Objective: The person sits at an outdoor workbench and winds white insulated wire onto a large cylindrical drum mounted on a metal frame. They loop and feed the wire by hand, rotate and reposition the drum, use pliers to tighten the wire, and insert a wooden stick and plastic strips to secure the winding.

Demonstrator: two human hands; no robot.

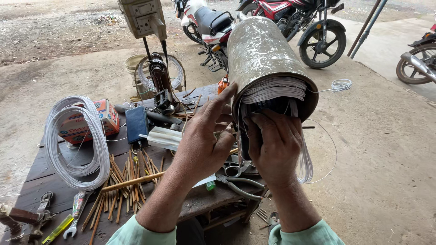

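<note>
Bracing the metal cylinder [263, 59] with open left hand [204, 136], right hand [272, 145] at three o'clock presses curled fingers into white wire windings [272, 93]; steady, even pressure seems wise.

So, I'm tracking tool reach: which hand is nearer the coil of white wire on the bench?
Left. The left hand is beside the coil of white wire; the right hand is farther off.

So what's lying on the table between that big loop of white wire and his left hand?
In the head view, a pile of thin wooden sticks lies between the wire loop and the left hand.
</note>
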